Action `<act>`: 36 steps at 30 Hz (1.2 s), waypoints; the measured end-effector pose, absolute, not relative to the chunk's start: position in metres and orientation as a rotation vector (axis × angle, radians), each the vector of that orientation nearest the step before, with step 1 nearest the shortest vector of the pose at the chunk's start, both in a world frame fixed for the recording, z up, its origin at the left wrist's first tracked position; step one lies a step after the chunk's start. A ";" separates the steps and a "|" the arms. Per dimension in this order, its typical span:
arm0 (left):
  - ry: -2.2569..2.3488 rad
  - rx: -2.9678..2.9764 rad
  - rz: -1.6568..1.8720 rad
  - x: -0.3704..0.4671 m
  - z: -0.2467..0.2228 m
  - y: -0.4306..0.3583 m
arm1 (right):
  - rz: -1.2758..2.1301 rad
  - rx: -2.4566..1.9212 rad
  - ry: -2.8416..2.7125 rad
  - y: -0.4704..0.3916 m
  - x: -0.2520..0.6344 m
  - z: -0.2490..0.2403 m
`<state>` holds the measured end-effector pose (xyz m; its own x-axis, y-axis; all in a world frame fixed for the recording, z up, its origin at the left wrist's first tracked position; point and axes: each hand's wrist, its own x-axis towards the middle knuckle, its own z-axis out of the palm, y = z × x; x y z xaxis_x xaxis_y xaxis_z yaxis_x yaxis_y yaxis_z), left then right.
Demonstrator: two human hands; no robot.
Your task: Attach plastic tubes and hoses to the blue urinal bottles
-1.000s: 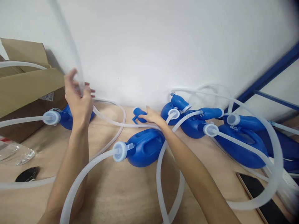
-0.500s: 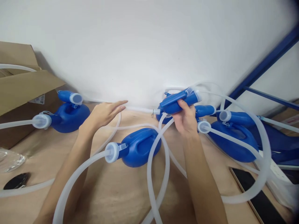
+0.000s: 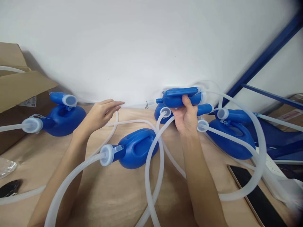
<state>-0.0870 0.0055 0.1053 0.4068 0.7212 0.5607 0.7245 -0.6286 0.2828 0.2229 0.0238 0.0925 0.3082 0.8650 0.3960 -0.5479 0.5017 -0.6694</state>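
so it's just a plain white wall, pale wood-look worktop, blue frame slanting up on the right

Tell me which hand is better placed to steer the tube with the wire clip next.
Probably the left hand: it appears to pinch that tube. The right hand is occupied, gripping a blue bottle whose spout points toward the clip.

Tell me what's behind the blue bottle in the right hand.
White wall shows above it, part of a blue jug below; what the bottle and right hand cover cannot be seen.
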 end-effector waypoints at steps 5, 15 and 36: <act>-1.382 -2.621 -1.071 -0.086 0.109 0.001 | 0.963 -0.455 -0.863 0.022 0.222 0.093; -1.466 -2.699 -1.136 -0.081 0.113 -0.006 | 1.139 -0.481 -0.901 0.018 0.216 0.091; -1.397 -2.650 -1.031 -0.043 0.116 -0.031 | 1.194 -0.370 -0.952 -0.011 0.176 0.095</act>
<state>-0.0429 -0.0312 0.1158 0.3995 0.7463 0.5323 0.7289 -0.6108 0.3093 0.1759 -0.0107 0.0949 0.0551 0.9027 0.4268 -0.6176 0.3667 -0.6958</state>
